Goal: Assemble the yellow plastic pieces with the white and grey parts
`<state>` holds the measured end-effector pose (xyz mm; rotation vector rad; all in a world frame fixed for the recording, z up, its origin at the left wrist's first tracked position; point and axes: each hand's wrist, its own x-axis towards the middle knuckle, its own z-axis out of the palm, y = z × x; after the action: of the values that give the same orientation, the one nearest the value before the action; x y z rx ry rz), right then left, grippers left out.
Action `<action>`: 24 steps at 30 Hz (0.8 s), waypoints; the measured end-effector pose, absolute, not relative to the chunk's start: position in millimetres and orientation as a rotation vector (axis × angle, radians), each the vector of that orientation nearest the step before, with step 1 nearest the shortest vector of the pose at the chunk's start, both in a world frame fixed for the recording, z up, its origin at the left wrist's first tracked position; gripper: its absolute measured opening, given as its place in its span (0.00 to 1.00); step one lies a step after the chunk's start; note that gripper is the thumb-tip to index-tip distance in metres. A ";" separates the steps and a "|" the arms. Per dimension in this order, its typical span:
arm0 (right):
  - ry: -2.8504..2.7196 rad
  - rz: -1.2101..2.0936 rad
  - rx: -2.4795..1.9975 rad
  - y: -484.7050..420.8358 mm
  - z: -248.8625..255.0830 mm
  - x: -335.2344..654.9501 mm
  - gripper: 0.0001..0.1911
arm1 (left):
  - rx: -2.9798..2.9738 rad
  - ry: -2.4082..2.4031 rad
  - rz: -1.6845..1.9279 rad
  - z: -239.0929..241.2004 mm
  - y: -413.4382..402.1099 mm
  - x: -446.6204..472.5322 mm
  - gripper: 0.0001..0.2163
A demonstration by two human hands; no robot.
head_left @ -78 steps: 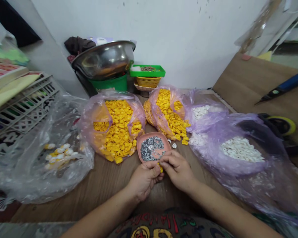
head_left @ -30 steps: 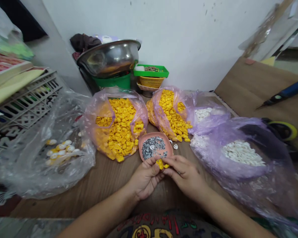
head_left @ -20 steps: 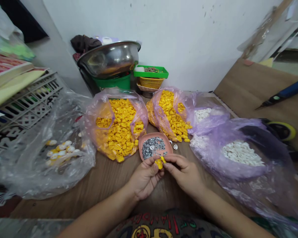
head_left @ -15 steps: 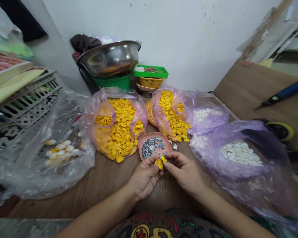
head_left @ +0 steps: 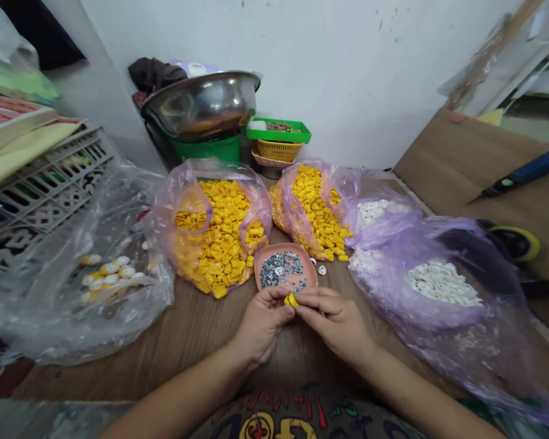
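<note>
My left hand and my right hand meet over the wooden table, both pinching one small yellow plastic piece between their fingertips. Just beyond them sits a small pink dish filled with tiny grey metal bits and one white button. Two pink-tinted bags of yellow pieces lie behind the dish. A loose white button rests on the table beside it.
Purple bags of white pieces fill the right side. A clear bag with several yellow-and-white assembled pieces lies left. A steel bowl on a green tub, a green tray and a yellow basket stand by the wall.
Both hands have stayed near the dish, working the yellow piece. It was raised and partly exposed between the fingers, and is now pressed tighter between both hands' fingertips.
</note>
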<state>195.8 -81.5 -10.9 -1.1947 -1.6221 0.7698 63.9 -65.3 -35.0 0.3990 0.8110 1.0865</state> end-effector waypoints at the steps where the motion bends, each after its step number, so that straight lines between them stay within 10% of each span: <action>1: -1.631 0.776 -1.191 -81.4 -11.9 196.4 0.09 | 0.404 0.839 1.089 -35.4 -65.2 63.9 0.16; 24: -1.761 0.526 -1.337 -87.7 -1.4 203.0 0.11 | 0.195 0.589 0.867 -38.4 -69.6 70.2 0.17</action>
<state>203.0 -87.7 -1.4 -1.3366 -1.7607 0.5264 70.2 -69.6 -38.4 0.1949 0.5894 0.8670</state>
